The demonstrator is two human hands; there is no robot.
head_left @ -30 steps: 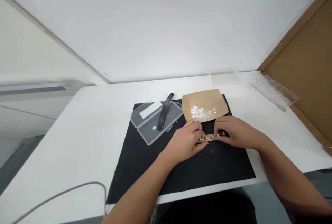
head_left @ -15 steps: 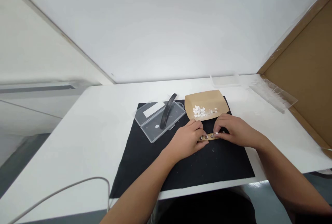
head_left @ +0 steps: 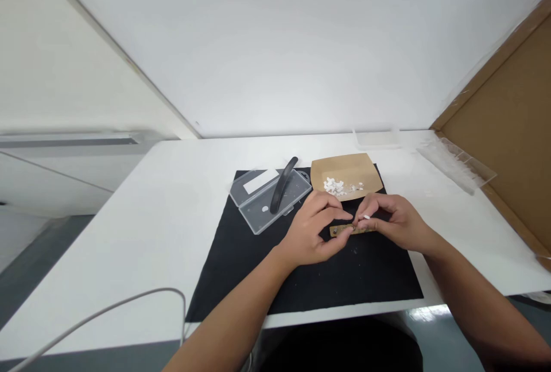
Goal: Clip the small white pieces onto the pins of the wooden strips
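Tan strip (head_left: 338,230) on black mat (head_left: 301,289), nearer the mat's right edge than left. Our right hand (head_left: 398,223) pinches a small white piece (head_left: 366,217); our left hand's (head_left: 316,228) grip we cannot tell. Strip probably light, stiffish: hold its long edges.

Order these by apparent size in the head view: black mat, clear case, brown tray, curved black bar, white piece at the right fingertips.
Black mat
Clear case, brown tray: too alike to rank
Curved black bar
White piece
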